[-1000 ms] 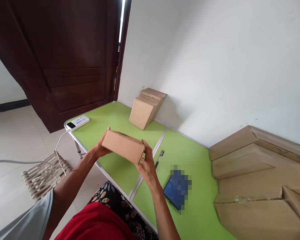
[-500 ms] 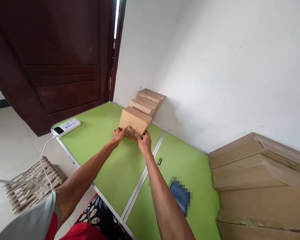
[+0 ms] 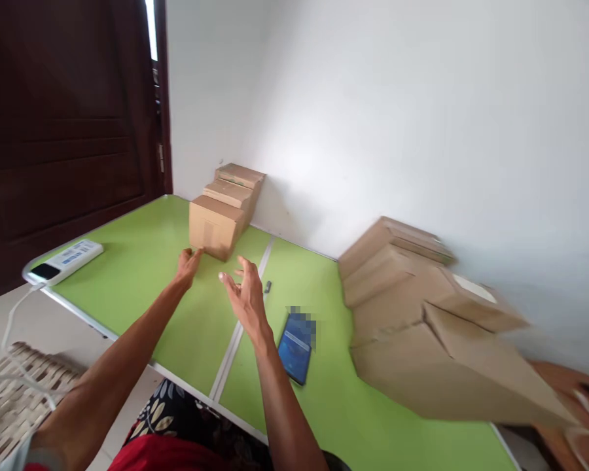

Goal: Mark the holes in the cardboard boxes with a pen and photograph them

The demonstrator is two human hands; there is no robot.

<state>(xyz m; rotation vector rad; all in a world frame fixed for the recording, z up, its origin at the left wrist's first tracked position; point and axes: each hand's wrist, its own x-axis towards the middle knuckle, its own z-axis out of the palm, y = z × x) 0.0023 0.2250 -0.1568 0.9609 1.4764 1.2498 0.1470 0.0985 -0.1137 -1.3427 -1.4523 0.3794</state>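
Observation:
A small brown cardboard box (image 3: pixel 213 230) sits upright on the green table (image 3: pixel 152 261), in front of two more cardboard boxes (image 3: pixel 228 191) lined up toward the wall. By the lower left corner of the front box is my left hand (image 3: pixel 190 265); its fingers point forward, and I cannot tell whether they touch the cardboard. My right hand (image 3: pixel 247 294) hovers just off the box's right side, thumb and fingers spread, nothing in it. To the right of that hand lie a small dark grey object (image 3: pixel 267 286) and a phone (image 3: pixel 295 350) with a lit blue screen.
Larger cardboard boxes (image 3: pixel 392 314) fill the table's right part along the wall. A white device (image 3: pixel 71 260) with a cable lies at the left edge. Below it stands a woven stool (image 3: pixel 24 386). A dark red door (image 3: pixel 69 131) is at the left.
The front box, tilted in both hands before, now stands on the table. My right hand has let go and drawn back; the left has loosened. The view has swung right.

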